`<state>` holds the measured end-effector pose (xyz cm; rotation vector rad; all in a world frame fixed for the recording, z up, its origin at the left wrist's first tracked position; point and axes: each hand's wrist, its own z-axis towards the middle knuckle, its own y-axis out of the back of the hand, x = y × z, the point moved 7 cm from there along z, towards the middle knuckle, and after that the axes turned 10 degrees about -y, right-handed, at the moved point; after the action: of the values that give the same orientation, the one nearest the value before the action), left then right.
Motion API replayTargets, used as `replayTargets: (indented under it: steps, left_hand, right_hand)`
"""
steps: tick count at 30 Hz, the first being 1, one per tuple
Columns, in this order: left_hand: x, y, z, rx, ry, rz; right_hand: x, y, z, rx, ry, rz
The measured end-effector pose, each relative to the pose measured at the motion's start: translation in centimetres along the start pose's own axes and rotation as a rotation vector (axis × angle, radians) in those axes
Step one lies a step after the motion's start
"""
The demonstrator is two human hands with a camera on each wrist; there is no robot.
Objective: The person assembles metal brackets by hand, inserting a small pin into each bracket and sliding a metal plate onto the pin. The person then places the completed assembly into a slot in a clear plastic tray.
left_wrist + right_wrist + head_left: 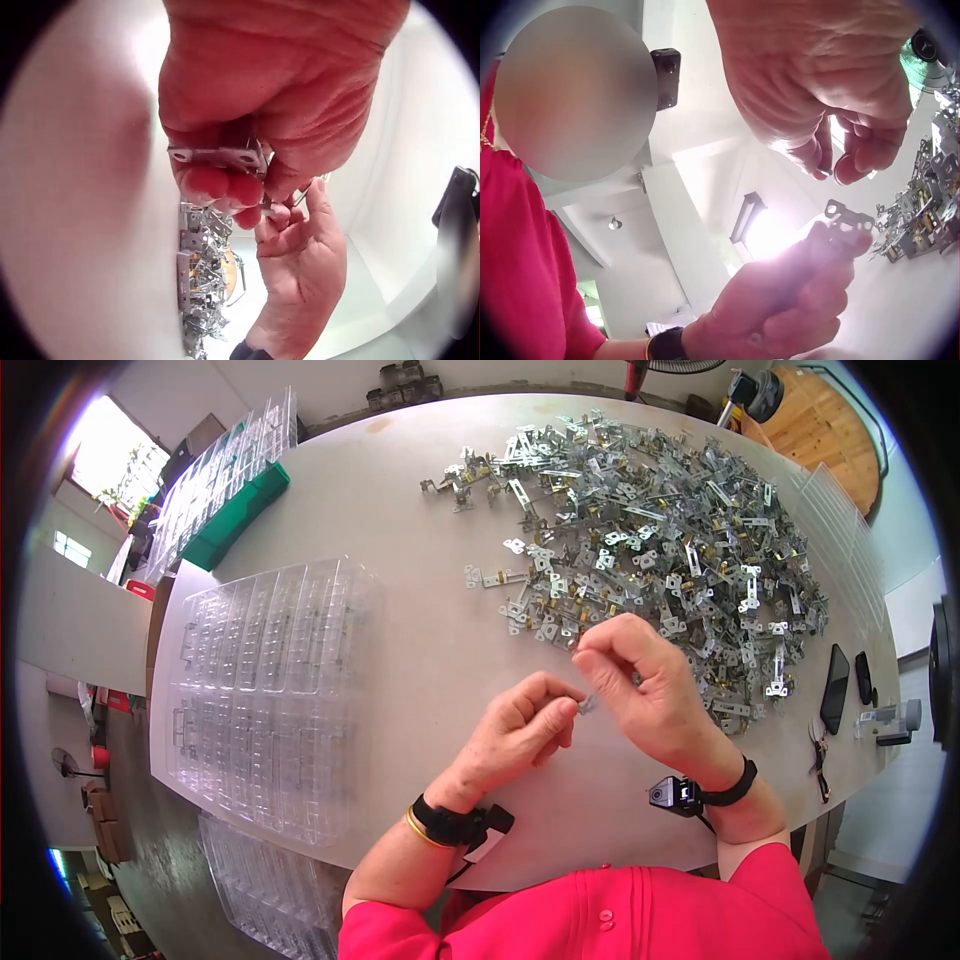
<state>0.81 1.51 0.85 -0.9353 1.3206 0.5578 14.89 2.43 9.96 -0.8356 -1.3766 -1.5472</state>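
Left hand [515, 735] grips bracket [212, 157]; right hand [655, 695] pinches a small part [824, 172], probably. Loose pinch could drop it.

- From my head view, a phone [835, 690] at 3 o'clock, a small black object [863, 677] just beside it
- Round wooden top [822, 435], 2 o'clock
- Fan [685, 365], cut off by my view's edge, 1 o'clock
- Bright window [120, 458], 10 o'clock
- I make out cartons [106, 828] on the floor, 8 o'clock
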Motion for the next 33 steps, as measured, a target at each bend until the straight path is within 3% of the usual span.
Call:
replayTargets:
  steps: [1, 3, 8, 24, 33]
  left_hand:
    - [-0.3, 0.1, 0.0, 0.0, 0.0, 0.0]
    - [-0.9, 0.8, 0.0, -0.076, 0.004, -0.241]
    - [-0.7, 2.0, 0.1, -0.16, -0.079, -0.457]
    - [-0.6, 2.1, 0.3, -0.147, -0.113, -0.387]
    - [-1.1, 2.1, 0.2, -0.09, -0.135, -0.306]
  right_hand:
    - [0.3, 0.2, 0.0, 0.0, 0.0, 0.0]
    - [-0.4, 0.5, 0.2, 0.065, -0.223, 0.102]
    - [-0.7, 0.1, 0.1, 0.121, -0.229, -0.072]
    - [-0.6, -0.6, -0.1, 0.123, -0.07, -0.266]
    - [-1.0, -1.0, -0.1, 0.212, -0.112, -0.198]
